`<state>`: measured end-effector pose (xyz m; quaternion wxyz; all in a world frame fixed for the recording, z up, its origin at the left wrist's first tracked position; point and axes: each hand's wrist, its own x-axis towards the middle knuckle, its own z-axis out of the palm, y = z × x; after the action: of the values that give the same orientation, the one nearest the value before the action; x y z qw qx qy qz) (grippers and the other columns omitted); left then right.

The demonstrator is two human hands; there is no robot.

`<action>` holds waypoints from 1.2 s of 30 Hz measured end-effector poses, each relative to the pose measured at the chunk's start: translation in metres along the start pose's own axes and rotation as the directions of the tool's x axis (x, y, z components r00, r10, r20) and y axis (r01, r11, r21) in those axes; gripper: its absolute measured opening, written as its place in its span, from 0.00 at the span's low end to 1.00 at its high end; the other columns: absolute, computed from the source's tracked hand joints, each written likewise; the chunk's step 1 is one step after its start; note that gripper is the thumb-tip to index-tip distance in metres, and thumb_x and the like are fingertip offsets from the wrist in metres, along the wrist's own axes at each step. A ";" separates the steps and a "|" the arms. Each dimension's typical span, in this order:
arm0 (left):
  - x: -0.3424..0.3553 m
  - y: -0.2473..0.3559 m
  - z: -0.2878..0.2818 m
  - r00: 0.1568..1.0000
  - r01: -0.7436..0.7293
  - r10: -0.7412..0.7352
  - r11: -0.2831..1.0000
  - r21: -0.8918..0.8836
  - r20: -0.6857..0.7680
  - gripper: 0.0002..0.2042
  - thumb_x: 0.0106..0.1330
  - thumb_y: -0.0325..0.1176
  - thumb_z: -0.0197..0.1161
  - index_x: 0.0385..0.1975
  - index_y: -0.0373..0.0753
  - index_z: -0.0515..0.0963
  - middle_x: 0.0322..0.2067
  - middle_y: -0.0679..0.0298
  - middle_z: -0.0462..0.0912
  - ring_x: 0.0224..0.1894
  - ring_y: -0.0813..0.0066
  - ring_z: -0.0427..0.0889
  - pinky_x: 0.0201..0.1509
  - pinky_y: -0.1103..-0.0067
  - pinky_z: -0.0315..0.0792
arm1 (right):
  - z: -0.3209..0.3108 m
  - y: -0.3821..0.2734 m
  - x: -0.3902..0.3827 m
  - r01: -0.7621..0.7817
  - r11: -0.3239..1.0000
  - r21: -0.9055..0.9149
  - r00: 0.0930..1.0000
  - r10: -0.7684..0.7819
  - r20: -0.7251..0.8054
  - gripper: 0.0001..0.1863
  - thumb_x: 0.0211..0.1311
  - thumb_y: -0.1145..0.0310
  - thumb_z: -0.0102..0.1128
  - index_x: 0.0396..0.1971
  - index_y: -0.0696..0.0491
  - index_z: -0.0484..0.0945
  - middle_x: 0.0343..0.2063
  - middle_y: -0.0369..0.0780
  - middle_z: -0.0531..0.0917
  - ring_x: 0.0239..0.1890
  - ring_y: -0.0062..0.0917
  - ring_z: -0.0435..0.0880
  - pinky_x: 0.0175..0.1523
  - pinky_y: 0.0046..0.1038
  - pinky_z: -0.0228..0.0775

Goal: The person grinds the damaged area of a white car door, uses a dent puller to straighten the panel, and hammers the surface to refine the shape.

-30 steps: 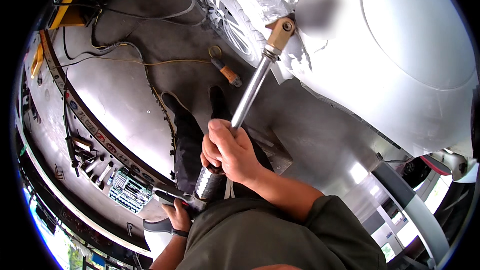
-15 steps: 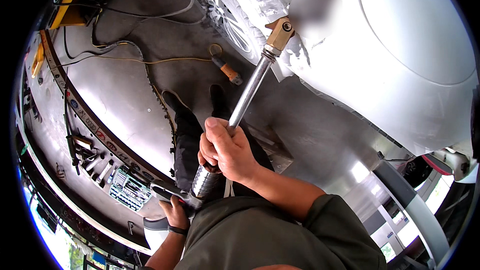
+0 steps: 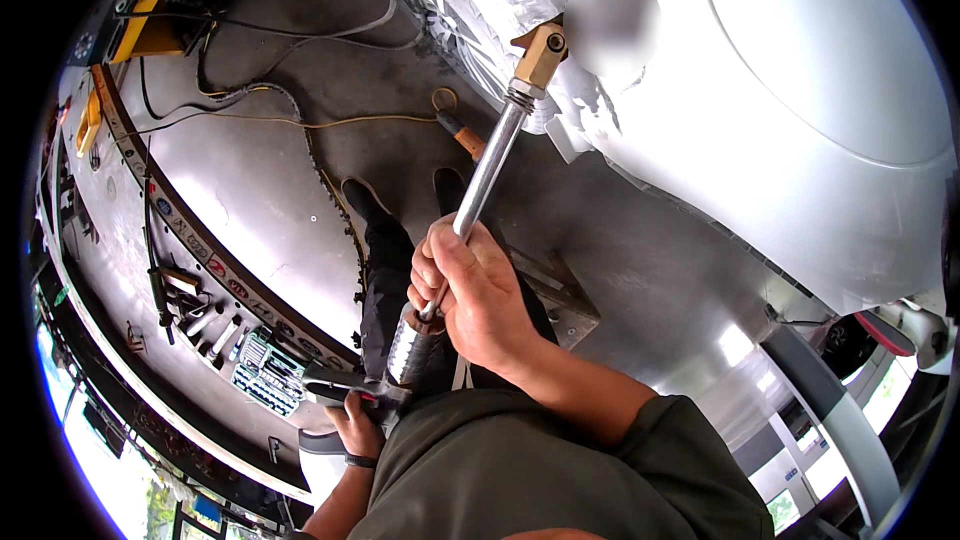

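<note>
My right hand (image 3: 465, 300) is closed round a long steel rod (image 3: 490, 165), just above the ribbed metal barrel (image 3: 408, 350) of a tool at my waist. My left hand (image 3: 355, 425), lower left, grips that tool's dark handle (image 3: 330, 385), its fingers partly hidden. At the rod's upper end a brass-coloured clevis head (image 3: 540, 58) lies against or very near a white car body panel (image 3: 790, 170), whose paint is scuffed and patchy there, beside a blurred grey round area; I cannot tell if they touch.
An orange grinder (image 3: 465, 140), cables (image 3: 305, 130) and my feet are on the floor (image 3: 260, 200). A curved bench (image 3: 120, 230) at left holds tools and an open socket set (image 3: 268, 375). A yellow-black machine (image 3: 150, 25) stands upper left, a metal stand (image 3: 570, 320) by my legs.
The rod's brass head has moved a little left, and my right hand's grip has shifted round the rod, baring more of it above the barrel. The view has shifted slightly.
</note>
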<state>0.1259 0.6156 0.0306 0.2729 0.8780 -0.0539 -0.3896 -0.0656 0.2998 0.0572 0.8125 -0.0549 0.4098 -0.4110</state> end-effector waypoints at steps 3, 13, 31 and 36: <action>-0.004 -0.002 -0.017 0.951 0.307 -0.250 0.829 -0.468 0.182 0.17 0.69 0.36 0.60 0.55 0.36 0.74 0.51 0.59 0.79 0.52 0.65 0.77 0.58 0.73 0.71 | -0.004 -0.001 0.006 -0.052 0.995 0.080 0.993 0.043 0.113 0.22 0.79 0.45 0.46 0.29 0.46 0.62 0.17 0.29 0.60 0.19 0.15 0.57 0.25 0.21 0.55; -0.026 0.001 -0.063 0.810 0.326 -0.031 0.854 -0.405 0.586 0.27 0.65 0.34 0.64 0.65 0.39 0.71 0.60 0.60 0.79 0.65 0.58 0.74 0.72 0.63 0.64 | -0.043 0.008 0.026 -0.208 0.958 0.196 0.843 0.074 0.532 0.31 0.75 0.33 0.39 0.22 0.44 0.60 0.12 0.27 0.57 0.15 0.16 0.52 0.21 0.23 0.48; -0.035 0.014 -0.044 0.796 0.281 -0.028 0.902 -0.327 0.605 0.29 0.63 0.32 0.64 0.65 0.36 0.70 0.59 0.58 0.78 0.64 0.59 0.74 0.71 0.64 0.65 | -0.037 0.006 0.029 -0.167 0.968 0.188 0.819 0.030 0.573 0.31 0.75 0.33 0.39 0.22 0.44 0.60 0.12 0.28 0.57 0.14 0.16 0.51 0.20 0.22 0.46; -0.037 0.020 -0.044 0.800 0.273 -0.033 0.909 -0.314 0.599 0.29 0.62 0.32 0.64 0.65 0.35 0.70 0.59 0.57 0.78 0.63 0.60 0.74 0.71 0.65 0.65 | -0.037 0.008 0.028 -0.212 0.960 0.181 0.833 0.081 0.547 0.29 0.76 0.36 0.40 0.22 0.44 0.60 0.12 0.28 0.57 0.14 0.16 0.51 0.20 0.23 0.46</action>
<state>0.1342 0.6291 0.0889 0.3770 0.6467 0.0153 -0.6629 -0.0779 0.2940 0.0121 0.9242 -0.0393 0.1189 -0.3609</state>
